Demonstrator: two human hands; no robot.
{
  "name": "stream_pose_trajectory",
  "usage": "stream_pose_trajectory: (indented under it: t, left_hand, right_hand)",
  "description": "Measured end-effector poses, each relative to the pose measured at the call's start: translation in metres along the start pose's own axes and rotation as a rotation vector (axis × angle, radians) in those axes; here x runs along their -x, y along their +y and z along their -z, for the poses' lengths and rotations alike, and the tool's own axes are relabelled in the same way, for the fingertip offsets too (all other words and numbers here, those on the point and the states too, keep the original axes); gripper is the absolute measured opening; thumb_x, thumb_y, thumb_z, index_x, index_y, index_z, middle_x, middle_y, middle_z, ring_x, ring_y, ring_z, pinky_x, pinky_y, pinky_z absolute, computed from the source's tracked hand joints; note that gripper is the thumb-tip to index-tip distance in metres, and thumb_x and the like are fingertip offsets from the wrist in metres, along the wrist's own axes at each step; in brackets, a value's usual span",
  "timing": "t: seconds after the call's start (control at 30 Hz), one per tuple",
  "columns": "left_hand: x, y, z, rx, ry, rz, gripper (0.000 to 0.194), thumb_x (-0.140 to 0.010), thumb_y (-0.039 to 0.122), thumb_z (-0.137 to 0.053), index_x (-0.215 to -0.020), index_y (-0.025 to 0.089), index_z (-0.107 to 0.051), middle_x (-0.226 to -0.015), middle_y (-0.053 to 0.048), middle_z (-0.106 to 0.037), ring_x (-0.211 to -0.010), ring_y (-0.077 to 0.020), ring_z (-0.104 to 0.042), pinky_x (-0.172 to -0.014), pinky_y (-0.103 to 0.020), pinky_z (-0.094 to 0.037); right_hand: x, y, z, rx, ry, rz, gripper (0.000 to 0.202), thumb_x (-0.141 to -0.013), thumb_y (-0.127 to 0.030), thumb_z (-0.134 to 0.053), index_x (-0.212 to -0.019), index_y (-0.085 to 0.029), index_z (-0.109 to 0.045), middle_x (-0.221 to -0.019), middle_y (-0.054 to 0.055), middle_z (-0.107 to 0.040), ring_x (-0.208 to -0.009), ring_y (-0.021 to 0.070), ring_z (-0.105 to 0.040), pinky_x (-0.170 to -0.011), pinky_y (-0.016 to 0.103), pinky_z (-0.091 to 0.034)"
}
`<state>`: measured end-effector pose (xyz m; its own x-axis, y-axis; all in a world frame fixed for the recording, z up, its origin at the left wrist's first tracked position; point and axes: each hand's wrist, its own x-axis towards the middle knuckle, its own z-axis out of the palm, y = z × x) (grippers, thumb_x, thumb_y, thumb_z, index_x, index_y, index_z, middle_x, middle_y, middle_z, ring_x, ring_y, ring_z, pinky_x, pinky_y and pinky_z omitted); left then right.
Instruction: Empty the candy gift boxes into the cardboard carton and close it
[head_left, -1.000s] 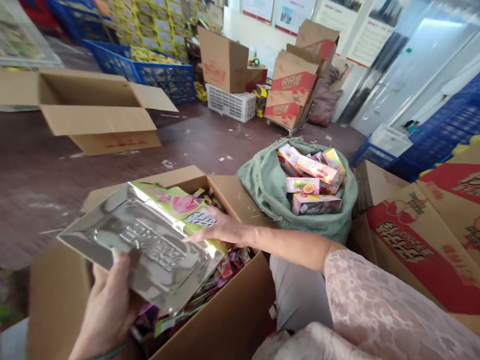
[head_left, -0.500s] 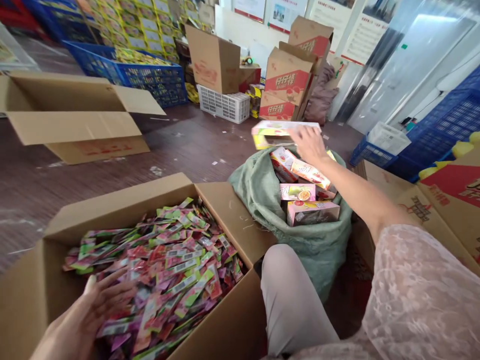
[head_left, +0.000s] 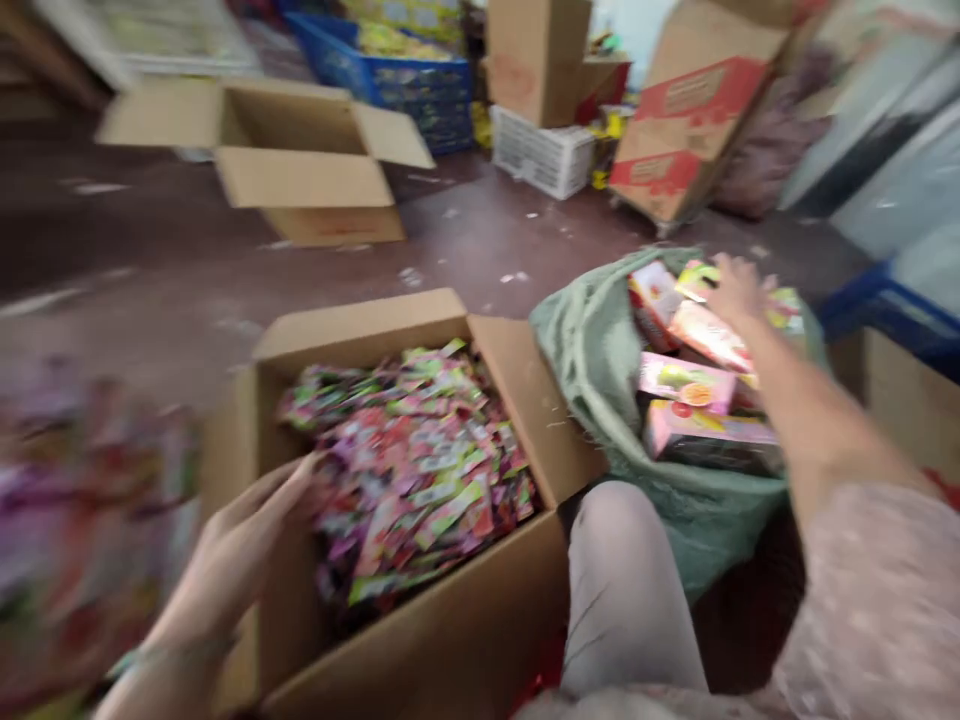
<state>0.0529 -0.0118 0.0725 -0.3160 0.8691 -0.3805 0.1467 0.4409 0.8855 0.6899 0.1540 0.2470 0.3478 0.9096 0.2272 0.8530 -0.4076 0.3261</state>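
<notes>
My left hand [head_left: 251, 530] is over the left side of a cardboard box [head_left: 420, 640], fingers stretched out and holding nothing I can see. Many small pink, green and purple packets [head_left: 420, 450] fill that box. To its right stands a green woven sack [head_left: 600, 360] with several small boxes in it, among them a pink carton [head_left: 686, 383]. At the sack's far side my right hand [head_left: 739, 290] lies on the cartons, its fingers spread over a yellow-green one [head_left: 697, 278].
An open cardboard box [head_left: 307, 180] stands on the floor ahead. Behind are a blue crate [head_left: 424, 100], a white crate [head_left: 540, 150] and a red-printed carton [head_left: 697, 100]. Blurred packets [head_left: 90, 520] lie at the left edge.
The view has swung left and down. My right hand has lowered the carton it held above the sack onto the others and its fingers have spread. My left hand has moved to the box's left side.
</notes>
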Motion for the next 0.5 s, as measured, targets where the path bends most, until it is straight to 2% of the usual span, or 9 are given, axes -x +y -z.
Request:
stream_pose_trajectory:
  t: [0.03,0.1,0.13,0.2,0.27,0.33,0.4,0.5]
  left_hand:
    - [0.008,0.012,-0.002,0.107,0.086,0.004,0.049,-0.057,0.07,-0.088,-0.091,0.035,-0.079,-0.082,0.005,-0.08,-0.075,-0.0189,-0.071,-0.069,-0.033,-0.062]
    - [0.008,0.026,-0.002,0.245,0.224,-0.005,0.053,-0.05,0.058,-0.092,-0.086,0.022,-0.077,-0.072,-0.001,-0.073,-0.066,-0.015,-0.065,-0.059,-0.025,-0.053]
    - [0.003,0.027,0.003,0.294,0.292,-0.003,0.05,-0.054,0.053,-0.09,-0.087,0.019,-0.075,-0.069,-0.002,-0.071,-0.064,-0.0135,-0.064,-0.059,-0.022,-0.05]
    - [-0.01,0.021,0.019,0.37,0.442,0.024,0.037,-0.063,0.041,-0.085,-0.087,0.017,-0.07,-0.065,0.001,-0.064,-0.058,-0.0098,-0.058,-0.055,-0.019,-0.045]
    - [-0.017,0.012,0.041,0.444,0.583,0.046,0.025,-0.071,0.032,-0.079,-0.087,0.017,-0.066,-0.064,0.004,-0.058,-0.054,-0.008,-0.054,-0.052,-0.017,-0.041]
    - [-0.018,0.005,0.062,0.545,0.656,0.065,0.018,-0.077,0.029,-0.074,-0.086,0.018,-0.063,-0.064,0.004,-0.056,-0.053,-0.0086,-0.054,-0.05,-0.017,-0.041]
    - [-0.015,-0.002,0.078,0.658,0.657,0.088,0.015,-0.081,0.03,-0.071,-0.086,0.019,-0.061,-0.067,0.002,-0.059,-0.056,-0.0102,-0.058,-0.052,-0.018,-0.046]
    - [-0.015,-0.017,0.096,0.731,0.662,0.114,0.017,-0.081,0.032,-0.071,-0.087,0.019,-0.062,-0.071,-0.001,-0.061,-0.059,-0.0113,-0.06,-0.055,-0.019,-0.049]
  right_hand:
    - [0.004,-0.021,0.0,-0.103,0.075,-0.003,0.056,-0.112,-0.024,-0.035,-0.166,-0.01,-0.039,-0.161,0.031,-0.048,-0.154,0.0341,-0.043,-0.12,0.063,-0.029]
    - [0.026,-0.078,-0.008,-0.262,0.192,0.154,0.054,-0.114,-0.027,-0.031,-0.164,-0.012,-0.044,-0.161,0.027,-0.05,-0.156,0.03,-0.041,-0.122,0.06,-0.025]
    - [0.046,-0.112,-0.013,-0.316,0.237,0.296,0.054,-0.115,-0.033,-0.033,-0.163,-0.014,-0.047,-0.162,0.026,-0.049,-0.156,0.0299,-0.041,-0.122,0.06,-0.026]
    - [0.108,-0.186,-0.019,-0.404,0.29,0.619,0.055,-0.112,-0.046,-0.044,-0.157,-0.015,-0.056,-0.163,0.025,-0.05,-0.154,0.0349,-0.043,-0.12,0.06,-0.032]
    - [0.188,-0.26,-0.016,-0.529,0.273,0.989,0.051,-0.109,-0.05,-0.054,-0.148,-0.019,-0.066,-0.164,0.022,-0.051,-0.156,0.0387,-0.042,-0.12,0.061,-0.035]
    - [0.267,-0.331,-0.004,-0.651,0.252,1.35,0.045,-0.11,-0.049,-0.053,-0.145,-0.026,-0.069,-0.165,0.015,-0.053,-0.158,0.0369,-0.04,-0.123,0.063,-0.033]
    - [0.332,-0.396,0.011,-0.773,0.211,1.597,0.047,-0.11,-0.051,-0.053,-0.146,-0.025,-0.068,-0.164,0.014,-0.055,-0.16,0.0344,-0.038,-0.129,0.062,-0.028]
    - [0.39,-0.474,0.029,-0.734,0.007,1.775,0.05,-0.111,-0.052,-0.051,-0.139,-0.017,-0.073,-0.156,0.017,-0.062,-0.162,0.0338,-0.038,-0.133,0.062,-0.023]
